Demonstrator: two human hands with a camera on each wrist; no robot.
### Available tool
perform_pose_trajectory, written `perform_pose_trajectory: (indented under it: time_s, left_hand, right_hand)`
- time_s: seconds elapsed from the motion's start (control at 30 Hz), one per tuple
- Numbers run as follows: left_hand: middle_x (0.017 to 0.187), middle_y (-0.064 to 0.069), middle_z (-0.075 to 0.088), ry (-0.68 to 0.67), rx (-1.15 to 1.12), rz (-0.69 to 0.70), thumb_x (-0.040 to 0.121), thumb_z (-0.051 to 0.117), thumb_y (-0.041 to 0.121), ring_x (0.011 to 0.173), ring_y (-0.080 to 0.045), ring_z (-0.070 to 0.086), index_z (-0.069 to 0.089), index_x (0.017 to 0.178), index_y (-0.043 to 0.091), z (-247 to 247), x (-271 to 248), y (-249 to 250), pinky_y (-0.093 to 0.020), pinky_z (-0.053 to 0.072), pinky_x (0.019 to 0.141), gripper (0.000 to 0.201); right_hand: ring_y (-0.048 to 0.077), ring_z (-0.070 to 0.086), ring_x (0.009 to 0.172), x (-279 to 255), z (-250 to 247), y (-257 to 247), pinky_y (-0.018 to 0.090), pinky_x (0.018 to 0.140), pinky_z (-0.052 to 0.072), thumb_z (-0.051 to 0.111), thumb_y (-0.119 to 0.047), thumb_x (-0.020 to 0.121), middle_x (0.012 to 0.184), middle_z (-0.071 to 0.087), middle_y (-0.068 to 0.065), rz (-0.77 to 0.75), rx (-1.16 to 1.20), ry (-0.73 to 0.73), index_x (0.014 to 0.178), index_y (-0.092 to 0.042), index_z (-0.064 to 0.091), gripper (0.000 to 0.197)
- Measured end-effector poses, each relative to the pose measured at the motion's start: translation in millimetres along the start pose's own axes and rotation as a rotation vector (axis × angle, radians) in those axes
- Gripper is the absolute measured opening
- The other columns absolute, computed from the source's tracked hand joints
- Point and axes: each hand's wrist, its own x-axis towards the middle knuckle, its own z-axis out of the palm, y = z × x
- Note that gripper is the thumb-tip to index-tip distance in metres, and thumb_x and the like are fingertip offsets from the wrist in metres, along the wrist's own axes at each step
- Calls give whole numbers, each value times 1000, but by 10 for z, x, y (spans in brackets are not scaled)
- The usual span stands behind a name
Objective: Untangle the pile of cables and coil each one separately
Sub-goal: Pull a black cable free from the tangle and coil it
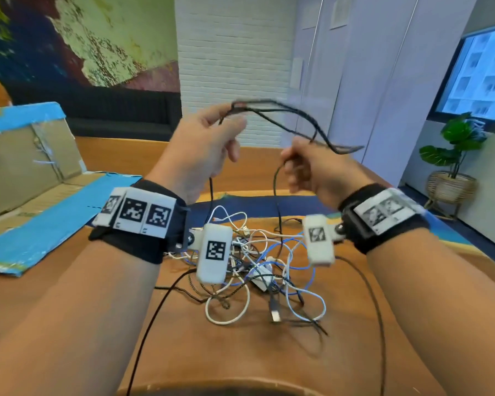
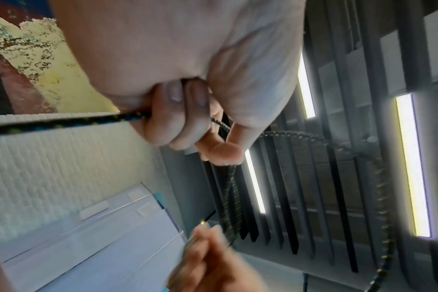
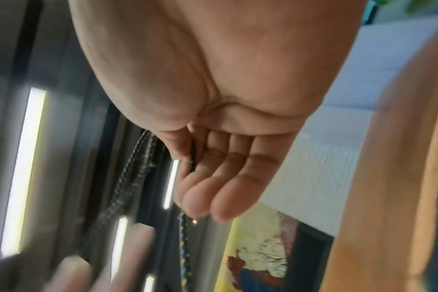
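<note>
Both hands are raised above the table with a black braided cable [image 1: 286, 121] looped between them. My left hand [image 1: 209, 138] grips several strands of it at the top; in the left wrist view its curled fingers [image 2: 185, 118] close round the braided cable [image 2: 63, 122]. My right hand [image 1: 306, 167] pinches the same cable lower and to the right; in the right wrist view the cable [image 3: 192, 158] runs between thumb and fingers [image 3: 213, 187]. Two strands hang down to the tangled pile of white, blue and black cables [image 1: 257, 270] on the wooden table [image 1: 240, 367].
A flattened cardboard box with blue tape [image 1: 35, 178] lies at the left of the table. A potted plant [image 1: 455, 155] stands on the floor at the right. A thin black cable [image 1: 377, 324] trails toward the table's near edge.
</note>
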Motion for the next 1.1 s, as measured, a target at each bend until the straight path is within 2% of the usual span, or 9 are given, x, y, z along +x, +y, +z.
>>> perform_pose_trajectory:
  time_s: [0.2,0.3,0.4,0.53,0.6,0.8,0.87,0.97,1.1]
  left_hand:
    - [66,-3,44,-233,252,-177,99,65,25,48,-9,34,75,104,10,392,-103,-269,-20,24,42,19]
    - [58,-2,36,-171,205,-163,106,50,16,39,-5,29,71,95,5,416,-94,-258,-17,24,39,26]
    - [59,-4,44,-82,95,-162,108,42,11,34,-3,34,68,89,7,404,-67,-174,-19,28,40,32]
    - [64,-6,52,-140,-10,-122,109,43,16,32,-3,35,67,120,2,402,-88,-63,-16,27,34,30]
    - [66,-6,44,-129,35,-67,110,43,22,36,-3,33,67,123,3,362,-82,-49,-15,28,37,33]
    - [49,12,31,262,-9,91,108,46,23,44,-7,24,63,79,19,-15,126,-8,-27,19,45,34]
    - [48,13,31,247,-16,86,109,44,22,43,-7,23,62,79,18,-33,127,3,-26,19,44,34]
    - [54,5,30,109,3,64,110,43,21,43,-7,23,61,81,15,146,61,-22,-21,19,42,34]
    - [63,-1,33,-34,-51,26,110,41,23,45,-8,24,61,86,16,328,-9,2,-23,16,41,32]
  right_hand:
    - [19,74,83,91,-102,-644,32,68,59,40,-30,108,88,76,1,-237,393,-58,106,-13,65,30]
    - [21,72,83,95,-197,-571,35,69,58,49,-26,106,100,75,5,-238,426,62,122,-13,62,25]
    - [19,65,67,65,-160,-146,32,59,56,57,-17,101,93,72,5,-90,191,12,130,-8,58,30]
    - [20,56,51,-88,73,349,30,51,50,65,-24,97,96,71,11,10,-93,-350,106,-9,73,19]
    - [22,53,50,-102,87,410,28,49,46,67,-26,96,85,75,6,-2,-232,-358,96,-10,77,19]
    - [13,67,56,-28,-227,707,28,57,52,73,-24,91,76,77,-3,75,-1026,-353,87,-18,81,11]
    - [7,70,70,-39,-201,769,23,65,53,77,-19,88,85,78,-9,52,-927,-309,111,-18,77,22]
    - [12,64,71,-37,6,673,22,62,50,75,-12,92,102,76,7,-29,-402,-205,132,-15,64,42]
    - [5,59,54,-39,223,522,22,51,49,67,-8,97,80,73,0,-58,-352,-256,118,-9,70,22]
